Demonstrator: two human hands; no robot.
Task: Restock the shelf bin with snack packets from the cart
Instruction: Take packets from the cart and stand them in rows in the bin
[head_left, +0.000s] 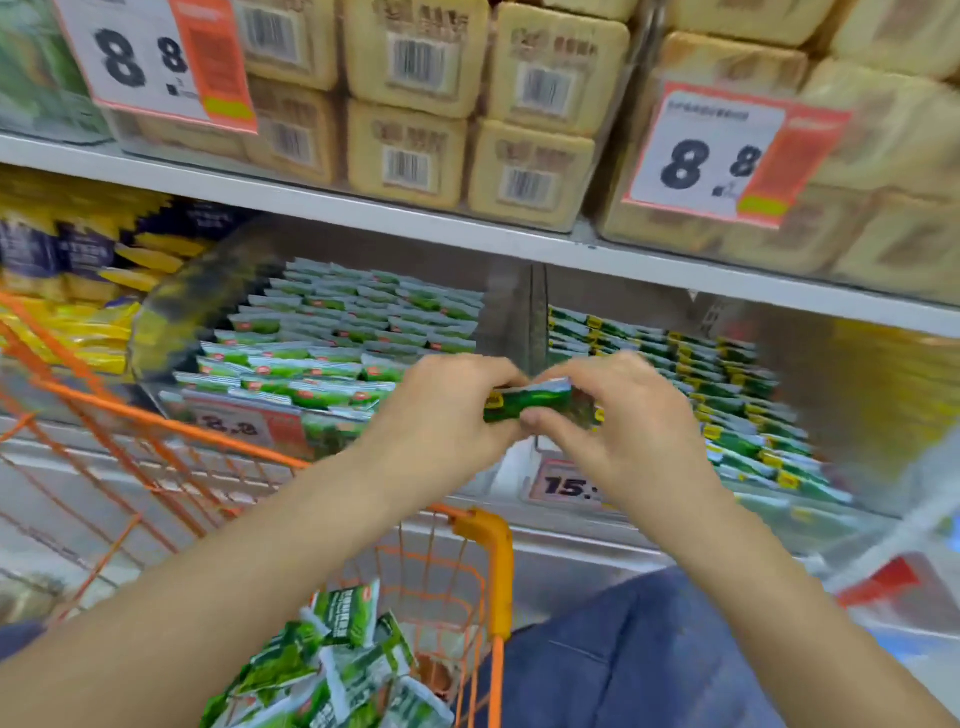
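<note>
Both hands meet in front of the shelf; the left hand (447, 410) and the right hand (623, 415) each pinch one green snack packet (524, 402) between curled fingers (540, 418), holding it level above the orange cart (483, 525); the packet sits just before the divider between two clear shelf bins; the left bin (171, 306) holds rows of green packets with red marks, the right bin (852, 499) rows with yellow marks; more loose green packets (337, 660) lie heaped in the cart below; tan boxed goods (410, 150) and price cards (711, 156) fill the shelf above.
</note>
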